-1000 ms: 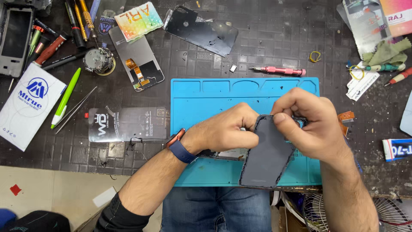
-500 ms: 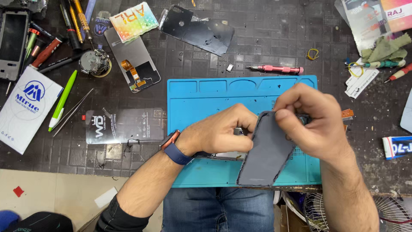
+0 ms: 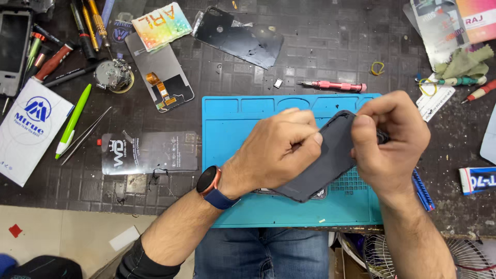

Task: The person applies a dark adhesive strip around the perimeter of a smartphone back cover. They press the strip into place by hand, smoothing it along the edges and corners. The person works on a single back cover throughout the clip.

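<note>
A dark grey phone case (image 3: 325, 160) is held tilted above the blue work mat (image 3: 237, 124). My left hand (image 3: 276, 152) grips its left edge, with a watch on the wrist. My right hand (image 3: 390, 139) pinches its upper right corner. A thin flat part lies on the mat under the case, mostly hidden. Both hands press close together around the case.
A pink screwdriver (image 3: 333, 85) lies just behind the mat. A phone screen with a flex cable (image 3: 163, 77), a black back cover (image 3: 240, 39), a dark packet (image 3: 150, 152), tweezers (image 3: 85, 134), a green pen (image 3: 72, 121) and several tools sit to the left. A fan grille (image 3: 465, 258) is at lower right.
The case has been raised and turned flatter, and both hands have shifted up and closer together on it.
</note>
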